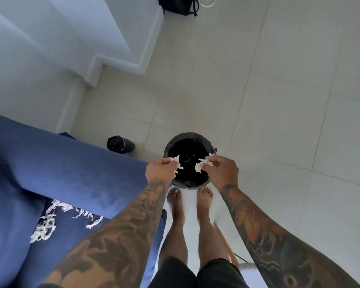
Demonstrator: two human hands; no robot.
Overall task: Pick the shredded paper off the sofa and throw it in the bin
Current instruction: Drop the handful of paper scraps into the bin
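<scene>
Over the bin (204, 182), left hand (159, 169) and right hand (223, 169) are each pinching shredded paper (203, 164) directly above the opening.

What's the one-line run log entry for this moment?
stage: dropping | left hand: holds shreds | right hand: holds shreds | both over bin | shredded paper left on sofa | task: unfinished

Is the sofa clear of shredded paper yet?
No. Shredded paper lies on the sofa seat; both hands hold more over the bin.
</scene>
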